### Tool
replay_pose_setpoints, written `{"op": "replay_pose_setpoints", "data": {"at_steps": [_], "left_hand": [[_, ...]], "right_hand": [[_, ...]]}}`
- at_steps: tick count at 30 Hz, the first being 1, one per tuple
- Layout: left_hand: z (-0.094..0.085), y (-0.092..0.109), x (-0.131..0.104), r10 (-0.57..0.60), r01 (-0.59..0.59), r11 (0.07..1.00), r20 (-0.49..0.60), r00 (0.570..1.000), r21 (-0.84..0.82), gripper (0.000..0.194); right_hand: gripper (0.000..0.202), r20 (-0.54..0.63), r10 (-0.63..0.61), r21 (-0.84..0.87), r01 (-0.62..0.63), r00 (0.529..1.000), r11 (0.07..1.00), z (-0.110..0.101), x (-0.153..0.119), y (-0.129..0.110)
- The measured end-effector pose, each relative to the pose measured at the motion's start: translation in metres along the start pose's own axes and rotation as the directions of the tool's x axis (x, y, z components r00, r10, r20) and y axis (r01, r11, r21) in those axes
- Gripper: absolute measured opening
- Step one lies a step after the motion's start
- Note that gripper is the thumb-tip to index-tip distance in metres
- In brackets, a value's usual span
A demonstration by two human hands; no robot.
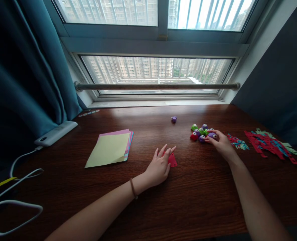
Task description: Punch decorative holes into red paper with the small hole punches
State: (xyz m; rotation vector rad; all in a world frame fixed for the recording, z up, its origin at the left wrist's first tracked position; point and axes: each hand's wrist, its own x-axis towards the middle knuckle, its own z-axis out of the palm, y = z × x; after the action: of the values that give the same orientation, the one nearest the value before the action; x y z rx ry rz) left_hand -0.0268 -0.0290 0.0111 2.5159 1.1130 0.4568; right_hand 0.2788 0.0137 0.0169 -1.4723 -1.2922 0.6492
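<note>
My left hand [159,166] rests on a small piece of red paper [173,160], its fingers spread and partly covering the sheet. To the right, my right hand [223,146] has its thumb and fingers around a purple craft punch [213,135] at the edge of a cluster. That cluster holds several small punches in green, purple and red, each with a round white top; a green punch [194,127] and a red punch [194,136] sit on its left side. Apart from them, farther back, lies a single purple punch [174,119].
A stack of coloured paper [108,149] lies left of centre. Small punched paper bits [238,142] and red, blue and green paper strips [270,144] cover the right side. A white power bank [56,133] and its cable [15,201] are at the left, below the curtain [43,67].
</note>
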Motion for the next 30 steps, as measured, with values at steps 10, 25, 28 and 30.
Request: {"op": "replay_pose_setpoints", "data": {"at_steps": [10,25,28,30], "left_hand": [[0.000,0.001,0.000,0.004,-0.004,1.000,-0.020,1.000,-0.004,0.066],[0.001,-0.001,-0.002,0.000,-0.006,0.997,-0.075,0.997,-0.072,0.063],[0.002,-0.003,-0.002,0.004,-0.011,0.996,-0.085,0.996,-0.087,0.061],[0.001,-0.004,-0.003,0.005,-0.014,0.995,-0.084,0.996,-0.097,0.060]], "right_hand": [[0.023,0.371,-0.215,-0.475,0.384,0.903,0.792,0.030,-0.014,-0.010],[0.032,0.324,-0.381,-0.575,0.500,0.866,0.647,0.057,0.018,-0.026],[0.028,0.366,-0.320,-0.576,0.483,0.874,0.660,0.094,0.054,-0.041],[0.034,0.405,-0.238,-0.587,0.451,0.883,0.672,0.120,0.079,-0.046]]}}
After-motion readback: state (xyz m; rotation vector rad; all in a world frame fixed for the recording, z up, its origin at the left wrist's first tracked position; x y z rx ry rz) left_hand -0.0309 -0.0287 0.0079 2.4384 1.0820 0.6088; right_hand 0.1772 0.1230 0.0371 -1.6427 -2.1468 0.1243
